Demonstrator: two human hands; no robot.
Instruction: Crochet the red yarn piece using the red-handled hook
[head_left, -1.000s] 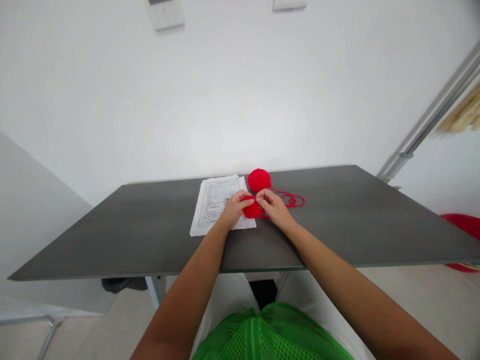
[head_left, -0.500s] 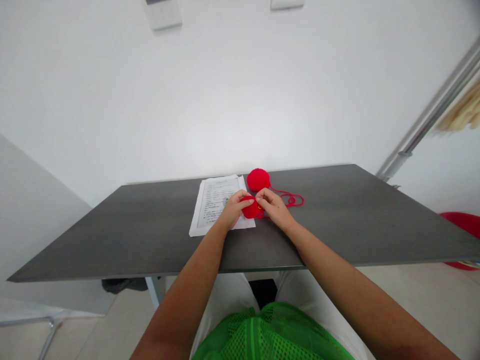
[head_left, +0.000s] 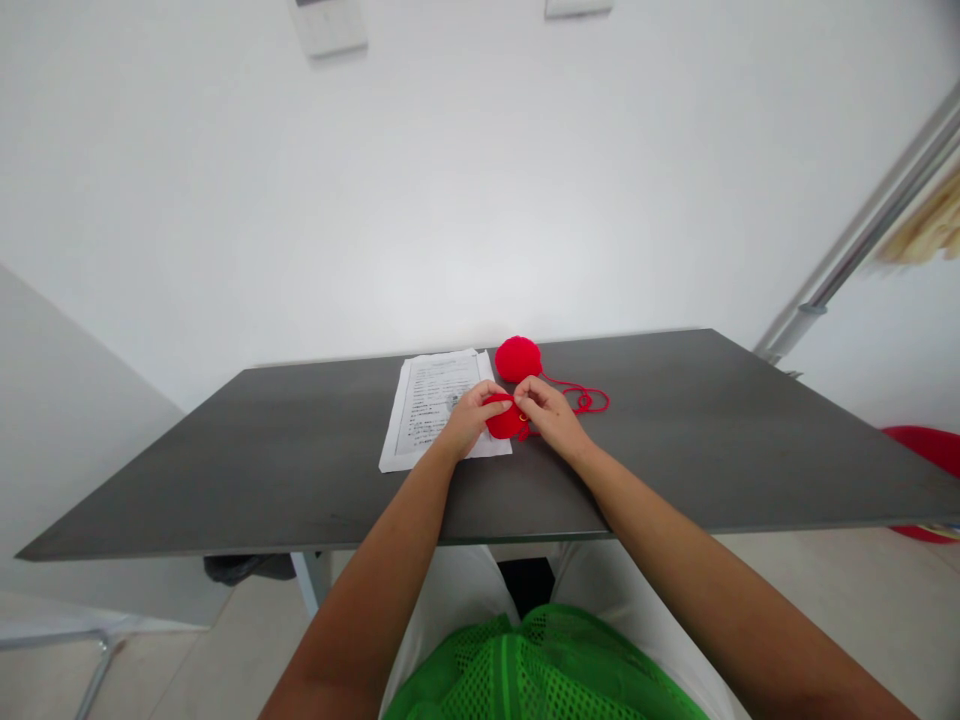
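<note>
On the dark table (head_left: 300, 450), the printed sheet (head_left: 431, 405) is partly covered by the left hand (head_left: 471, 415), pinching the red yarn piece (head_left: 504, 418) near the red yarn ball (head_left: 517, 359); the right hand's (head_left: 541, 405) nearly closed fingertips hide their hold on the piece's right edge.

Looks like a plain craft workroom, hard to pin down further: shows a dark bench (head_left: 720, 430) against a white wall (head_left: 465, 190), red yarn (head_left: 518, 359), a printed sheet (head_left: 424, 405).
</note>
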